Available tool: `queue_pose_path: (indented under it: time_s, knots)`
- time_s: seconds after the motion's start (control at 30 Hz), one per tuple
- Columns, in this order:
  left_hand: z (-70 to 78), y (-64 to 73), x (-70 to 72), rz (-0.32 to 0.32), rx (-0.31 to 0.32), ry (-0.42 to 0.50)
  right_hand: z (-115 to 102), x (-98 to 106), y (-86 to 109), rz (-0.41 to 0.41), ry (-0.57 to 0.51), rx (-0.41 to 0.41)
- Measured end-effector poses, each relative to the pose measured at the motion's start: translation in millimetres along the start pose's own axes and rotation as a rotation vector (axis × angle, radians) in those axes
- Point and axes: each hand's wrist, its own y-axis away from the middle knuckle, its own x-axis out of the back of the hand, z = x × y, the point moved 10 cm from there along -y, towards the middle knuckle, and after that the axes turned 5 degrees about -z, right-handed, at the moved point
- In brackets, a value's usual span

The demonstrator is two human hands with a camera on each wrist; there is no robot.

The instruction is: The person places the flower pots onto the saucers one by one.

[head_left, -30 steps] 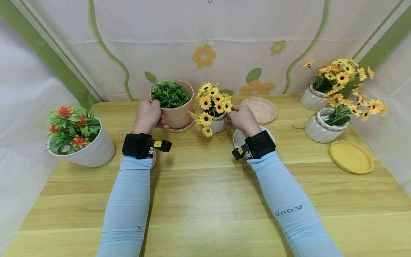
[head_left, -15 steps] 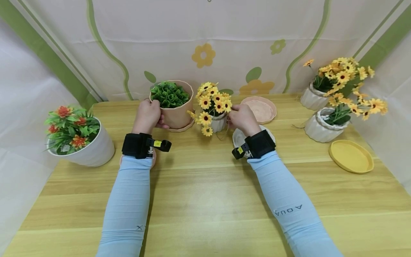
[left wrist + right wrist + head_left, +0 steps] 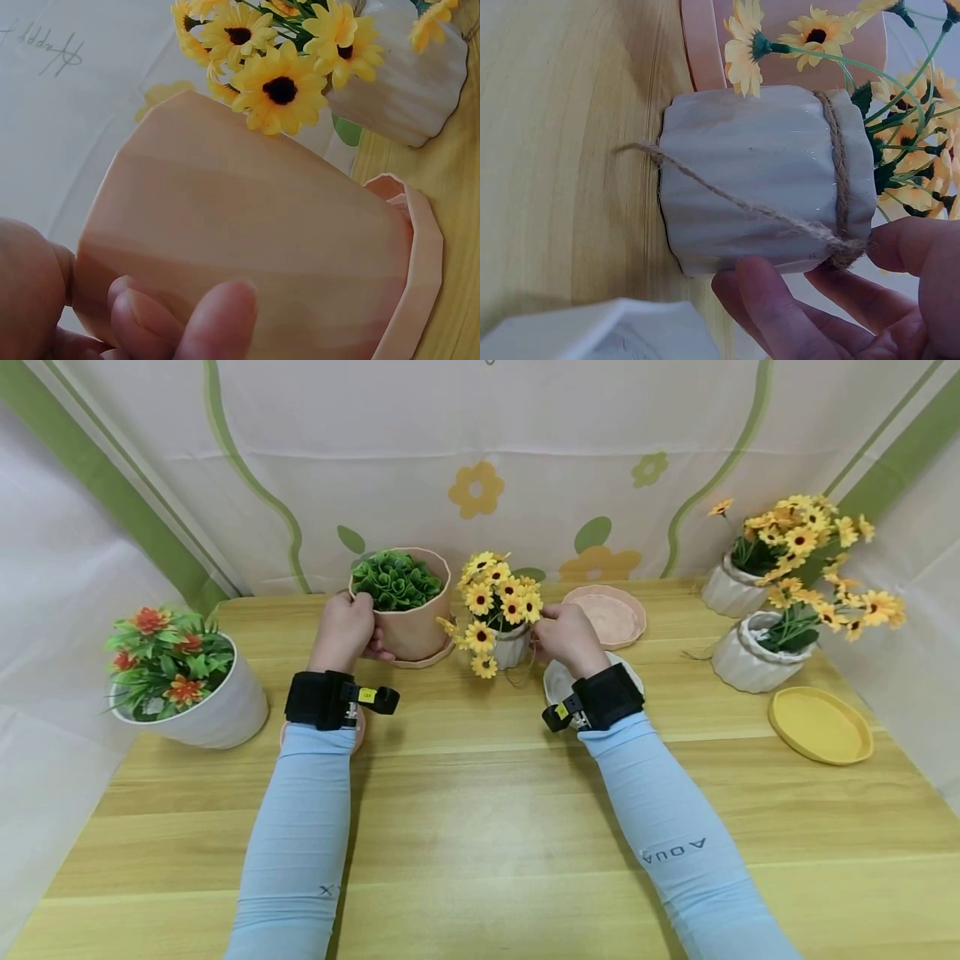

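Observation:
At the back of the table, my left hand (image 3: 345,628) grips a pink flower pot (image 3: 416,635) at its left side, near the rim. Green leaves (image 3: 397,581) fill part of this pot, which sits on a pink saucer (image 3: 424,270). To its right stands a small white flower pot (image 3: 742,165) with twine tied below its rim and yellow daisies (image 3: 495,602) in it. My right hand (image 3: 567,637) holds that pot from the right, thumb by the twine and fingers at the side. In the right wrist view its base meets the table.
A white pot (image 3: 228,702) with red flowers stands at left. Pink (image 3: 607,614) and white saucers (image 3: 558,683) lie near my right hand; another pink saucer (image 3: 362,732) is mostly under my left wrist. Two white daisy pots (image 3: 757,660) and a yellow saucer (image 3: 821,727) stand right.

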Motion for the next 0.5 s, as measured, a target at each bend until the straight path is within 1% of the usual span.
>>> queue_pose_path:
  time_s: [0.5]
  knots:
    - [-1.2, -1.1, -0.2, -0.010, -0.008, 0.001, 0.1, -0.7, 0.1, -0.004, -0.031, 0.007]
